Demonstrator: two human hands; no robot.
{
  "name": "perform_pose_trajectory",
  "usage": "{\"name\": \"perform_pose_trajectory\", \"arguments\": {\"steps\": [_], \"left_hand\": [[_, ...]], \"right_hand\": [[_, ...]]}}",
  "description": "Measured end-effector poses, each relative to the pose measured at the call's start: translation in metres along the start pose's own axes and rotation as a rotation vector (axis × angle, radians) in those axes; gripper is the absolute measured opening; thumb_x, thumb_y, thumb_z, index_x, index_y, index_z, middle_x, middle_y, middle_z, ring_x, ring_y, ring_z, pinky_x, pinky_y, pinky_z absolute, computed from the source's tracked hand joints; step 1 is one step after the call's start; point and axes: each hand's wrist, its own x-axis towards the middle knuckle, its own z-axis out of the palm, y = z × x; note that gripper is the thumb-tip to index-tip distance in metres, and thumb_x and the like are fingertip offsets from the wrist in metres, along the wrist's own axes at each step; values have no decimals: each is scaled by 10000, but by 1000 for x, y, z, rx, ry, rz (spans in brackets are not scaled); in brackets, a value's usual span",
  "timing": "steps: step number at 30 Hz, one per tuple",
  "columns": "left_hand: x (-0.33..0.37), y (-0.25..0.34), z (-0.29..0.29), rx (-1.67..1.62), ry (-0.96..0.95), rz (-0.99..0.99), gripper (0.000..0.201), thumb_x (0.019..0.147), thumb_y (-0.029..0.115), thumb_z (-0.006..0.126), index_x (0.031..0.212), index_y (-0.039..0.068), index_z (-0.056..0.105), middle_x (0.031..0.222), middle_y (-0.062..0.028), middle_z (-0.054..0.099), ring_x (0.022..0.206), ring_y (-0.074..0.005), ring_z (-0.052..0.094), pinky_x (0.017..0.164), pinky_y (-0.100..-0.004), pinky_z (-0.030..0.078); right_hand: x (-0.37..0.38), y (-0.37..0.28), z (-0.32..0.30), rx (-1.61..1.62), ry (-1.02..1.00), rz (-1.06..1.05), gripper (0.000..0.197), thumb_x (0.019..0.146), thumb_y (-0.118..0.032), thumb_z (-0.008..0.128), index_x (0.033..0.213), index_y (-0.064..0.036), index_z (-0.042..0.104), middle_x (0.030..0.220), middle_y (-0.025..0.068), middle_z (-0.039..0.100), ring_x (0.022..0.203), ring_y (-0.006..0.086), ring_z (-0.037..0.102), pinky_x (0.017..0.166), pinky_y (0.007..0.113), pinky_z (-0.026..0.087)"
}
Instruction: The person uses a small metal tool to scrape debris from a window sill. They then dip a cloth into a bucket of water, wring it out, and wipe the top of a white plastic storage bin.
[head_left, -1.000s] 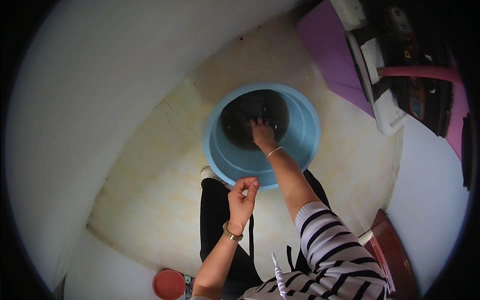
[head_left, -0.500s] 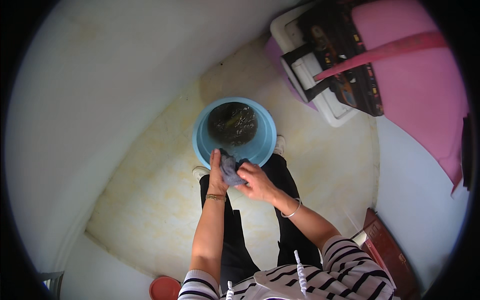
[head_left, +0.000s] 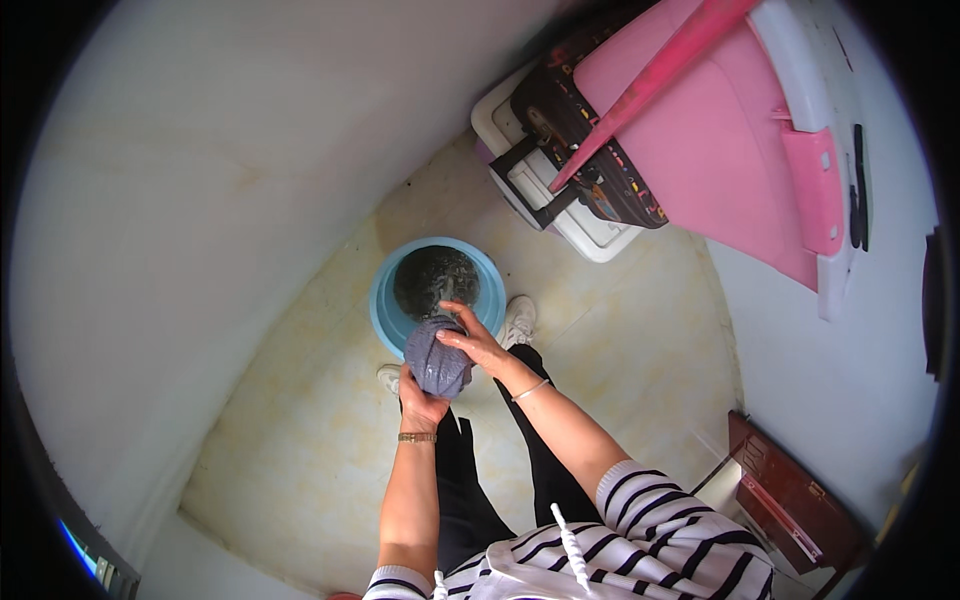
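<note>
**As dark water glints in a blue tub (head_left: 490, 285), two hands cup a wet grey cloth (head_left: 437, 360)**

Pale wall (head_left: 220, 200) fills the left of the frame, and a light, marbled floor (head_left: 300, 430) spreads across the middle. At upper right leans a big pink plastic panel (head_left: 690, 120), beside a dark patterned case (head_left: 640, 195). A reddish-brown wooden piece (head_left: 790, 490) stands at lower right. Seen from above, the wearer's striped top (head_left: 690, 525) and black trousers (head_left: 465, 505) rise from the lower edge.

Just above centre sits the round tub, partly filled with murky water. The cloth is bunched, out of the water, and overlaps the tub's near rim in this view. To handle it well, I would judge, keep it above the water so drips fall inside, and support its weight from below while turning it evenly.

Left hand (head_left: 424, 398): curled firmly under the cloth, gripping its lower left side. Right hand (head_left: 478, 342): loosely spread, digits parted, one lying on the cloth's upper right; whether others press behind cannot be told.
</note>
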Motion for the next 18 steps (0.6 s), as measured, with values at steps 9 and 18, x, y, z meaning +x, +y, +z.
{"name": "perform_pose_trajectory", "arguments": {"steps": [9,18], "left_hand": [[-14,-2,-2,167,192,-163,715,918,685,328,1380,155,454,1364,-67,524,1238,-286,516,1027,-528,404],[-51,-13,41,339,218,372,488,883,237,696,1292,35,523,1260,-94,571,1122,-206,563,956,-344,472]], "right_hand": [[-25,-55,7,212,-140,196,480,837,-323,733,1145,-6,546,1078,64,612,1013,146,571,896,305,466],[-67,-52,39,826,242,304,264,859,-281,670,1016,-84,590,985,47,636,901,172,605,841,338,504]]}}
